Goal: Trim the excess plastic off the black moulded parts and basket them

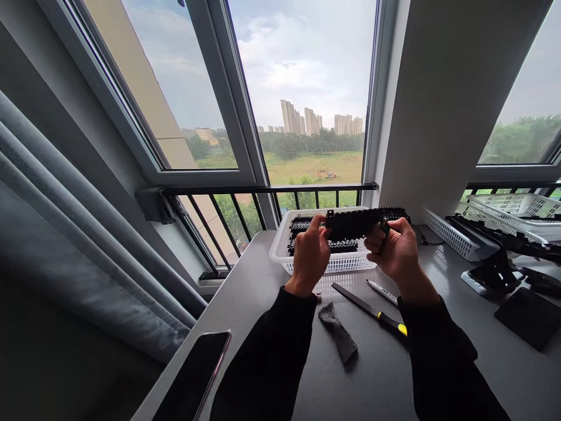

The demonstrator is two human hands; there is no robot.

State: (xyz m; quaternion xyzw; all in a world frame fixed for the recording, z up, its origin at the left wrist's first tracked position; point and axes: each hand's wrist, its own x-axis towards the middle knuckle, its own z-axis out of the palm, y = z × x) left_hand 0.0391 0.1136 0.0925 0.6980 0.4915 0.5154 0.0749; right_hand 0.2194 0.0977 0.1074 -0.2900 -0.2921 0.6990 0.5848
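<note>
The grey tabletop (pixel 263 275) carried a white basket (pixel 280 245) with black pieces inside. Above the basket's front edge, a long black plastic part (pixel 355 222) was held level, clamped at its 2 ends by the left hand (pixel 310 254) and the right hand (pixel 397 251), fingers closed on it. Nearer lay a file (pixel 368 309), a black cloth (pixel 338 336) and a white pen (pixel 383 291).

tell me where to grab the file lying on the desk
Take the file by its yellow-and-black handle, from above on the near right. That end is thicker and lies by the right sleeve; the blade lies thin and flat on the desk.
</note>
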